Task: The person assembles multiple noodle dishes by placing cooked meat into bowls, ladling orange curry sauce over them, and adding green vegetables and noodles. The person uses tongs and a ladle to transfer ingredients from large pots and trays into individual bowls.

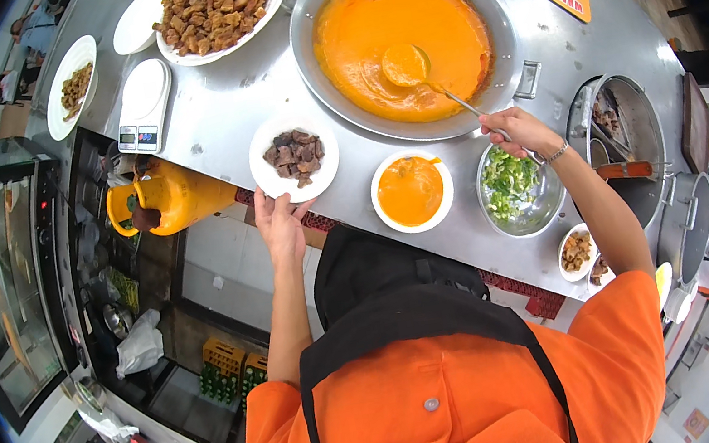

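My right hand [518, 135] is closed around the handle of a ladle [405, 65], whose bowl rests in thick orange sauce [380, 21] inside a wide metal pan [309, 72]. At the table's near edge, my left hand [281, 223] grips the rim of a white bowl [262, 180] with its fingers. Chunks of dark brown meat [297, 157] lie in that bowl. Between my two hands stands another white bowl [377, 209], filled with the same orange sauce, with a smear of it on the rim. A metal bowl of chopped greens [509, 184] sits just below my right hand.
At the far left are a white kitchen scale [143, 108], a large plate of fried brown pieces [220, 8] and an oval dish [57, 119]. To the right stand a deep metal pot [646, 118] and a small bowl of brown pieces [576, 253]. A yellow gas cylinder [185, 192] is below the table.
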A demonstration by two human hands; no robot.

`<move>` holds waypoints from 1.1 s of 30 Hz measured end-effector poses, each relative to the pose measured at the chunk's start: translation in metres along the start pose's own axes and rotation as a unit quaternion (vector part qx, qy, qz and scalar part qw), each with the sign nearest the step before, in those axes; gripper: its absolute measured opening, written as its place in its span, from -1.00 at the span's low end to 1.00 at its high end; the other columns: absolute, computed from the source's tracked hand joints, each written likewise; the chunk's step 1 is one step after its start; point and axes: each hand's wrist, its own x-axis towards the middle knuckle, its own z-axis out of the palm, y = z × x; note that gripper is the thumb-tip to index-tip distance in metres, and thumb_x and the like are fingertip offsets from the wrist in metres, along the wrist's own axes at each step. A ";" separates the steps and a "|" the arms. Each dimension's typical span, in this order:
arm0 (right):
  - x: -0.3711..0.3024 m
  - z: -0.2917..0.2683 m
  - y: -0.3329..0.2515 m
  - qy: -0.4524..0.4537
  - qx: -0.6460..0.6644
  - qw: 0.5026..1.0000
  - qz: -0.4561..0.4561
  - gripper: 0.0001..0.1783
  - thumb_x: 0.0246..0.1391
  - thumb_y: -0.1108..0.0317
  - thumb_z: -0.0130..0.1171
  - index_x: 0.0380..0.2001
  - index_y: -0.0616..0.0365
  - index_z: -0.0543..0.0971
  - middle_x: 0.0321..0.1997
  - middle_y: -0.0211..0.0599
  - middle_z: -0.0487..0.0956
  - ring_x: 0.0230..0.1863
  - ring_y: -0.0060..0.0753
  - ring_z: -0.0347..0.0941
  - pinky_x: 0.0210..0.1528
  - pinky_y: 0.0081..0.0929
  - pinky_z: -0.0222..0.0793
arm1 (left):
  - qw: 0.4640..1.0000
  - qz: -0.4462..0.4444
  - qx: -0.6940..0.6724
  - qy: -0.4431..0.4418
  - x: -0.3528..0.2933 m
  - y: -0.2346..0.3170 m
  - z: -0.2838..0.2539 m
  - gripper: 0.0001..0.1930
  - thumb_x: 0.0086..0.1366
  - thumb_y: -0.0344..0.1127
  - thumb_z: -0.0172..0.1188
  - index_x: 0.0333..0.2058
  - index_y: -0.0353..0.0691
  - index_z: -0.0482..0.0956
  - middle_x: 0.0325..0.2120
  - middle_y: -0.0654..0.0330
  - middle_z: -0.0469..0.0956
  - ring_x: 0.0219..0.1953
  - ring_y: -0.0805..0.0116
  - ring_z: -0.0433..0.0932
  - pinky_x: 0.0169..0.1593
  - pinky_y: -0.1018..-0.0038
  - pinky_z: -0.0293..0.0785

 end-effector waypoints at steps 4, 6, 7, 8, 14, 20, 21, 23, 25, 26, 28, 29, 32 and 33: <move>-0.010 -0.005 -0.002 0.002 0.020 1.000 -0.016 -0.62 0.25 0.12 0.04 -0.32 0.31 0.44 -0.64 -0.55 0.32 -0.83 -0.75 0.08 -0.84 -0.69 -0.05 | 0.996 -0.011 -0.020 -0.081 0.004 0.025 0.038 -0.33 0.23 -0.55 -0.08 0.30 -0.13 -0.08 0.09 -0.04 0.35 0.08 0.09 0.46 -0.01 0.03 0.58; -0.020 -0.007 -0.003 0.015 0.026 0.999 -0.020 -0.62 0.25 0.11 0.04 -0.31 0.31 0.44 -0.63 -0.56 0.31 -0.83 -0.76 0.08 -0.84 -0.69 -0.05 | 0.993 -0.013 -0.030 -0.115 0.021 0.022 0.056 -0.34 0.24 -0.55 -0.07 0.29 -0.13 -0.07 0.09 -0.05 0.34 0.07 0.09 0.47 -0.03 0.05 0.60; -0.030 -0.007 -0.009 0.019 0.014 0.999 -0.027 -0.62 0.25 0.11 0.04 -0.32 0.29 0.45 -0.63 -0.56 0.31 -0.83 -0.77 0.07 -0.84 -0.70 -0.06 | 0.991 -0.013 -0.035 -0.127 0.029 0.020 0.064 -0.34 0.24 -0.55 -0.07 0.29 -0.13 -0.07 0.10 -0.06 0.34 0.07 0.09 0.47 -0.05 0.07 0.62; -0.046 -0.007 -0.018 0.022 0.003 0.999 -0.034 -0.63 0.25 0.11 0.04 -0.32 0.28 0.45 -0.63 -0.57 0.30 -0.83 -0.78 0.07 -0.84 -0.70 -0.06 | 0.989 -0.018 -0.038 -0.140 0.037 0.016 0.072 -0.35 0.26 -0.53 -0.05 0.29 -0.12 -0.05 0.11 -0.03 0.33 0.09 0.11 0.45 -0.04 0.10 0.61; -0.116 -0.001 -0.062 0.040 -0.018 0.998 -0.050 -0.64 0.26 0.09 0.04 -0.36 0.22 0.48 -0.63 -0.59 0.29 -0.84 -0.81 0.05 -0.86 -0.72 -0.09 | 0.972 -0.030 -0.093 -0.214 0.072 -0.016 0.130 -0.35 0.30 -0.54 0.00 0.32 -0.13 -0.01 0.06 0.04 0.41 0.04 0.18 0.50 -0.03 0.19 0.63; -0.104 0.023 -0.047 0.067 -0.044 0.995 -0.057 -0.64 0.23 0.14 0.10 -0.40 0.28 0.49 -0.70 -0.45 0.33 -0.84 -0.66 0.13 -0.82 -0.57 0.01 | 0.955 -0.051 -0.144 -0.255 0.081 -0.031 0.164 -0.33 0.30 -0.55 0.02 0.33 -0.16 -0.03 -0.03 0.03 0.47 -0.06 0.21 0.56 -0.11 0.24 0.68; -0.094 0.023 -0.035 0.114 -0.135 0.977 -0.121 -0.64 0.21 0.14 0.12 -0.41 0.30 0.49 -0.71 -0.36 0.33 -0.83 -0.59 0.16 -0.79 -0.51 0.05 | 0.954 -0.054 -0.144 -0.257 0.081 -0.031 0.165 -0.33 0.30 -0.56 0.02 0.33 -0.16 -0.02 -0.03 0.03 0.47 -0.06 0.21 0.56 -0.12 0.24 0.68; -0.082 0.018 -0.010 0.203 -0.300 0.899 -0.245 -0.62 0.17 0.16 0.16 -0.42 0.35 0.48 -0.74 -0.17 0.34 -0.80 -0.44 0.22 -0.72 -0.38 0.12 | 0.954 -0.052 -0.134 -0.263 0.078 -0.025 0.170 -0.33 0.30 -0.56 0.00 0.34 -0.16 -0.03 -0.02 0.03 0.46 -0.06 0.22 0.56 -0.11 0.25 0.68; -0.087 0.035 -0.022 0.264 -0.360 0.856 -0.262 -0.65 0.12 0.24 0.19 -0.45 0.38 0.44 -0.70 0.06 0.37 -0.69 -0.08 0.38 -0.60 -0.22 0.22 | 0.954 -0.046 -0.124 -0.269 0.079 -0.026 0.165 -0.34 0.31 -0.56 -0.01 0.34 -0.17 -0.03 0.00 0.03 0.45 -0.05 0.21 0.56 -0.11 0.25 0.68; -0.084 0.038 -0.019 0.275 -0.367 0.844 -0.277 -0.68 0.12 0.26 0.19 -0.44 0.36 0.44 -0.68 0.06 0.40 -0.67 -0.02 0.40 -0.59 -0.20 0.24 | 0.955 -0.045 -0.122 -0.267 0.079 -0.026 0.163 -0.34 0.31 -0.56 -0.01 0.34 -0.17 -0.03 0.01 0.03 0.43 -0.04 0.20 0.55 -0.11 0.25 0.68; -0.080 0.039 -0.011 0.308 -0.399 0.801 -0.323 -0.73 0.12 0.30 0.18 -0.40 0.33 0.43 -0.64 0.04 0.44 -0.63 0.06 0.43 -0.58 -0.16 0.28 | 0.955 -0.046 -0.117 -0.269 0.075 -0.025 0.161 -0.35 0.32 -0.56 -0.02 0.34 -0.18 -0.03 0.04 0.03 0.41 -0.03 0.19 0.55 -0.10 0.25 0.68; -0.077 0.039 -0.006 0.327 -0.422 0.768 -0.354 -0.76 0.12 0.32 0.17 -0.38 0.31 0.42 -0.62 0.02 0.45 -0.62 0.08 0.44 -0.58 -0.15 0.30 | 0.954 -0.049 -0.121 -0.271 0.075 -0.026 0.161 -0.35 0.32 -0.56 -0.03 0.34 -0.19 -0.02 0.05 0.03 0.40 -0.02 0.19 0.54 -0.10 0.25 0.68; -0.075 0.045 0.004 0.364 -0.475 0.705 -0.381 -0.78 0.12 0.35 0.16 -0.28 0.26 0.40 -0.57 -0.06 0.46 -0.62 0.05 0.45 -0.60 -0.16 0.35 | 0.952 -0.055 -0.129 -0.272 0.076 -0.027 0.157 -0.36 0.32 -0.58 -0.04 0.33 -0.20 -0.02 0.08 0.04 0.38 0.00 0.18 0.54 -0.10 0.25 0.68; -0.076 0.046 0.008 0.373 -0.491 0.690 -0.379 -0.77 0.13 0.36 0.16 -0.25 0.25 0.39 -0.56 -0.09 0.46 -0.63 0.03 0.45 -0.61 -0.18 0.36 | 0.952 -0.055 -0.130 -0.271 0.075 -0.028 0.156 -0.36 0.32 -0.58 -0.04 0.33 -0.20 -0.02 0.09 0.04 0.38 0.00 0.18 0.53 -0.10 0.25 0.68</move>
